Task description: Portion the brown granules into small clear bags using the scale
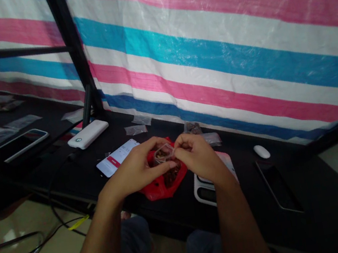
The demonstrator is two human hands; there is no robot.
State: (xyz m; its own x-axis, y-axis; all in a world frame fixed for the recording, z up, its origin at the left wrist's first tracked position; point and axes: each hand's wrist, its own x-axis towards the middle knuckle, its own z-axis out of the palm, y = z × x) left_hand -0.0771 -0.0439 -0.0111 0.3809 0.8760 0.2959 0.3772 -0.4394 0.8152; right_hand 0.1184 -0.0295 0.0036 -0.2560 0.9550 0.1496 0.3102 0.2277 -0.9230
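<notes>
Both my hands are at a small clear plastic bag [163,152] with some brownish bits inside, held above an opened red plastic bag [159,190]. My left hand [141,164] has its thumb and fingers around the clear bag's left side. My right hand [195,152] pinches the bag's right edge with curled fingers. Dark brown small pieces [172,177] lie in the red bag below. Partly under my right forearm is a white digital scale [204,196]. A phone with a lit screen [110,165] rests left of the red bag.
Behind my hands lie small clear bags [136,129] and a filled bag [192,127]. A white power bank [88,134] is at the left, a white mouse [261,151] and a dark phone [278,185] at the right. A black frame post [72,52] stands before the striped sheet [209,58].
</notes>
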